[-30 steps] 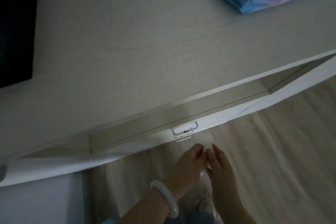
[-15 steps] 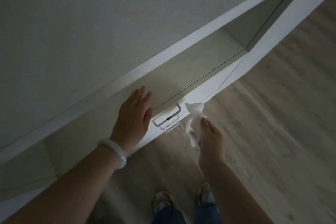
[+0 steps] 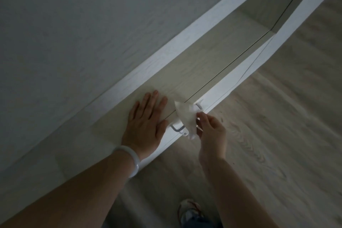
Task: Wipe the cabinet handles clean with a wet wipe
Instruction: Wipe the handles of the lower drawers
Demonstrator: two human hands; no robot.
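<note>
A white wet wipe [image 3: 186,117] is draped over the middle of a metal cabinet handle [image 3: 176,129], whose left end and right end still show. My right hand [image 3: 211,131] pinches the wipe from the right, fingertips at the handle. My left hand [image 3: 147,121] lies flat with straight fingers on the pale cabinet front [image 3: 203,65], just left of the handle; a pale bangle circles that wrist.
The grey-white cabinet top [image 3: 92,24] fills the upper left. A wood-grain floor [image 3: 277,135] spreads to the right and below. A shoe [image 3: 190,211] stands on it near the bottom edge.
My right hand brought the wipe from beside the handle onto it, covering its middle. My left hand stays flat on the cabinet front. The camera moved closer.
</note>
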